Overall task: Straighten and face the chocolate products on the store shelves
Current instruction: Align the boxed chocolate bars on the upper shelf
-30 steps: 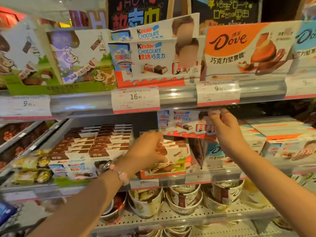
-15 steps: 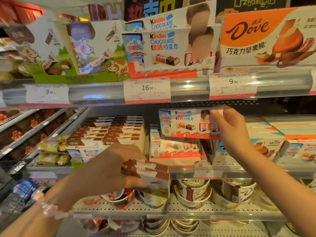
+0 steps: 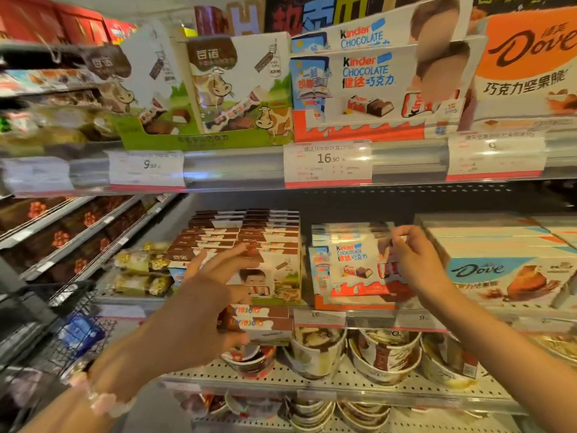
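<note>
The left hand (image 3: 199,310) grasps two brown-and-white bars (image 3: 259,323), stacked one on the other, in front of the middle shelf's front edge (image 3: 368,318). Its thumb and lower fingers curl round the bars' left ends, while the upper fingers (image 3: 224,256) spread straight toward the brown stacks (image 3: 246,235) behind. Those stacks stand in two columns on the left part of the middle shelf; the count per column is too blurred to tell.

The right hand (image 3: 415,260) pinches the top right corner of a Kinder box (image 3: 349,267), its fingertips bent round the box's edge. That box stands upright at the shelf's front edge, facing out, with more flat boxes piled behind it. Just to its right, a Dove box (image 3: 512,276) lies at the same edge.

On the top shelf stand two cow cartons (image 3: 237,89), two Kinder display boxes (image 3: 374,85) one behind the other, and one orange Dove carton (image 3: 527,67). Three price tags (image 3: 327,162) read clearly along the top rail. The bottom shelf carries a row of paper cups (image 3: 384,354).
</note>
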Demonstrator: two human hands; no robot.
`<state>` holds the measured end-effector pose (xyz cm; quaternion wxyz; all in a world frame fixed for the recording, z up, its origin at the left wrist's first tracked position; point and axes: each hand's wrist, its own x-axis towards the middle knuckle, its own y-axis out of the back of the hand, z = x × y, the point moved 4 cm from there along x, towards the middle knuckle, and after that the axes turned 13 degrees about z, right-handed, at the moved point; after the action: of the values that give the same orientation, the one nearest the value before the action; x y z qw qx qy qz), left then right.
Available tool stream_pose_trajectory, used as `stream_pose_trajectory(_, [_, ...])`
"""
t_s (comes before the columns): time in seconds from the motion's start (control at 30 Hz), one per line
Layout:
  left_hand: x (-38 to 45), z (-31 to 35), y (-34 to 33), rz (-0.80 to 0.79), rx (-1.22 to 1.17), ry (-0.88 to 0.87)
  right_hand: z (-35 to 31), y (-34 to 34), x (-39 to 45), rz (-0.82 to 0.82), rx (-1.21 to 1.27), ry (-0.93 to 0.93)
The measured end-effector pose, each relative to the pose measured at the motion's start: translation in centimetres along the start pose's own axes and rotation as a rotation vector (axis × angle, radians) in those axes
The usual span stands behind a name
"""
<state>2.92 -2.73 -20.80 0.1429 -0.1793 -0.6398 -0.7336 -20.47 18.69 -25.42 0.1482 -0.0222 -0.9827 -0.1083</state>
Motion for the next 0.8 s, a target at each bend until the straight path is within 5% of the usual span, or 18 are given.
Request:
stream_pose_trajectory(0.23, [-0.4, -3.1, -0.2, -0.132, 0.091, 0.09, 1.0, -0.5, -0.5, 0.093, -0.259, 0.165])
stream_pose_trajectory(0.4, [-0.4, -4.8, -0.1, -0.122, 0.011, 0.068, -3.4, -1.4, -3.2, 0.085, -0.299, 0.485])
stream_pose_trajectory(0.5, [0.1, -5.0, 0.8, -0.002, -0.195, 0.075, -8.0, -3.5, -6.1, -0.237, -0.024, 0.544])
stream_pose_trajectory(0.63, [1.5, -5.0, 2.0, 0.081, -0.38, 0.098, -12.0, -6.9, -10.5, -0.828, -0.022, 0.59])
stream_pose_trajectory(0.8, [2.9, -4.4, 2.6, 0.156, -0.474, 0.166, -13.0, -8.7, -11.4, -0.81, 0.003, 0.591])
